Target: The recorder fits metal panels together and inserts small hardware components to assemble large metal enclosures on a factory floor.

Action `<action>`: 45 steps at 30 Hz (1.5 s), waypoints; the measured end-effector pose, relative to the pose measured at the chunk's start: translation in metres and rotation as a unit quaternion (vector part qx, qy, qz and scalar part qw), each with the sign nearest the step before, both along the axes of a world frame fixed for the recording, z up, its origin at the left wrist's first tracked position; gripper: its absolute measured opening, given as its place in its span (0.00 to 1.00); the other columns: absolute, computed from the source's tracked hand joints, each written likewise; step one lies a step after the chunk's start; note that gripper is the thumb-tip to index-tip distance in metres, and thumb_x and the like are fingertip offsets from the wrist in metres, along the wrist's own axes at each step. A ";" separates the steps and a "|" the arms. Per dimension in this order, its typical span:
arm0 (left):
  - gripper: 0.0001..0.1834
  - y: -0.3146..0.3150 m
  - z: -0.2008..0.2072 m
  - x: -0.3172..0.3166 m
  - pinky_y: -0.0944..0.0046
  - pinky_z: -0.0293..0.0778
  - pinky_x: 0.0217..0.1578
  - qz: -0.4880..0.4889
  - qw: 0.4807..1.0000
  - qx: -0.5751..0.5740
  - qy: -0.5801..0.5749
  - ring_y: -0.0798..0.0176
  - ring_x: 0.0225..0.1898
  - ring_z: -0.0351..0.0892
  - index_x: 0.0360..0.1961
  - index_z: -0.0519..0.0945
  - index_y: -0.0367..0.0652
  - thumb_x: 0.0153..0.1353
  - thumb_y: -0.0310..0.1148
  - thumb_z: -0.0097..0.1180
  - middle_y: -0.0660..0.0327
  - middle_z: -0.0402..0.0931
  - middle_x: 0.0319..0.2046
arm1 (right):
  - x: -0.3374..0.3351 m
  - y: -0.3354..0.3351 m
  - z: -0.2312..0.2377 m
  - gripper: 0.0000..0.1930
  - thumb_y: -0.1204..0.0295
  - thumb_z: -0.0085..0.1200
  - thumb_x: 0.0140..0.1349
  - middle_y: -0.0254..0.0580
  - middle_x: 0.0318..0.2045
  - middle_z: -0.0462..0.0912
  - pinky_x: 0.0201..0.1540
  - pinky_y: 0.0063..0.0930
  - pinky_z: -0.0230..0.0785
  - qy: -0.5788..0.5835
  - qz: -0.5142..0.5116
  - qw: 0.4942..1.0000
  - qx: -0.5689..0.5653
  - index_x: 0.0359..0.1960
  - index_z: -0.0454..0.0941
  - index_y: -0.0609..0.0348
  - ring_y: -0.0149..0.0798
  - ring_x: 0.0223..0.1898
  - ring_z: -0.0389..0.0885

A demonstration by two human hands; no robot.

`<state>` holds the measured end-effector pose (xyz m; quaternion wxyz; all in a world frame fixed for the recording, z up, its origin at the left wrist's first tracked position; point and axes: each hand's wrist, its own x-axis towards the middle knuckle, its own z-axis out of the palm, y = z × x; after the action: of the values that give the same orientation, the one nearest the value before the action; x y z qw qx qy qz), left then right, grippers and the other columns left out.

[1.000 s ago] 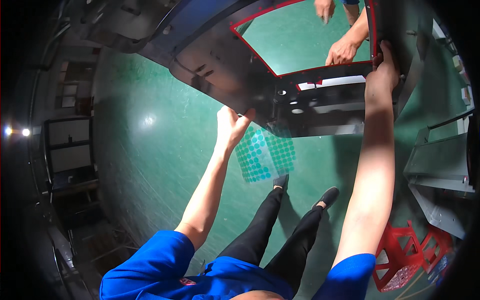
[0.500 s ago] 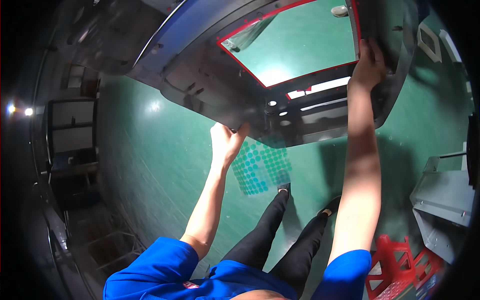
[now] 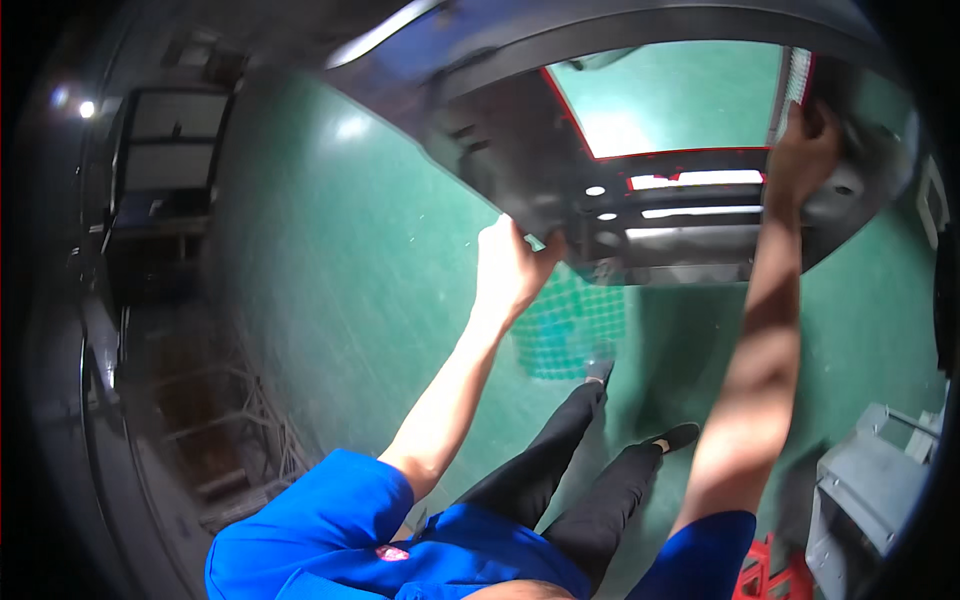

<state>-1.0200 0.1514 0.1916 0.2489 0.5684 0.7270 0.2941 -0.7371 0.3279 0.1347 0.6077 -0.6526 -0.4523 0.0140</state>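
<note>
A large dark grey moulded panel (image 3: 505, 165), like a car body part, hangs in front of me above the floor. It has a wide opening with a red edge and narrower slots below it. My left hand (image 3: 515, 268) is closed round the panel's lower left edge, thumb toward the right. Beside the right edge of the wide opening, my right hand (image 3: 803, 155) grips the inner frame, its fingers curled. That forearm crosses in front of the panel's right part. Fingers behind the panel are hidden.
On the green floor (image 3: 340, 260) lies a clear sheet with green and blue dots (image 3: 570, 325), near my feet. A grey metal frame (image 3: 870, 490) and a red plastic stool (image 3: 770, 575) stand at lower right. Dark racks (image 3: 170, 160) line the left side.
The panel and both my hands have shifted right in the view, and the panel's tilt has levelled somewhat. My grip stays on it. The surroundings have also shifted with the view.
</note>
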 end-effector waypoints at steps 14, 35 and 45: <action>0.20 -0.011 -0.027 0.002 0.56 0.75 0.31 -0.002 1.000 0.003 -0.007 0.45 0.28 0.79 0.42 0.71 0.37 0.47 0.30 0.58 0.49 0.79 0.27 | -0.030 -0.248 -0.026 0.27 0.75 0.52 0.56 0.49 0.58 0.65 0.58 0.39 0.59 0.070 0.232 0.936 -0.255 0.59 0.63 0.61 0.48 0.60 0.64; 0.27 -0.011 -0.022 -0.002 0.49 0.74 0.41 0.058 0.993 0.011 0.104 0.43 0.39 0.78 0.46 0.72 0.42 0.43 0.38 0.65 0.47 0.79 0.36 | -0.012 -0.509 0.024 0.21 0.79 0.59 0.50 0.45 0.45 0.75 0.47 0.33 0.71 -0.032 0.323 0.750 -0.577 0.49 0.74 0.61 0.39 0.41 0.77; 0.29 -0.008 -0.004 -0.017 0.52 0.73 0.43 0.004 0.997 -0.001 0.082 0.44 0.43 0.78 0.50 0.71 0.42 0.46 0.39 0.64 0.48 0.79 0.38 | 0.025 -0.560 0.034 0.18 0.76 0.58 0.51 0.47 0.41 0.78 0.45 0.34 0.72 -0.017 0.296 0.737 -0.607 0.46 0.75 0.61 0.41 0.37 0.81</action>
<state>-1.0366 0.1431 0.1875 0.1883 0.5876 0.7473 0.2465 -0.7119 -0.2323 0.1686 0.0396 -0.7163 -0.5284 0.4540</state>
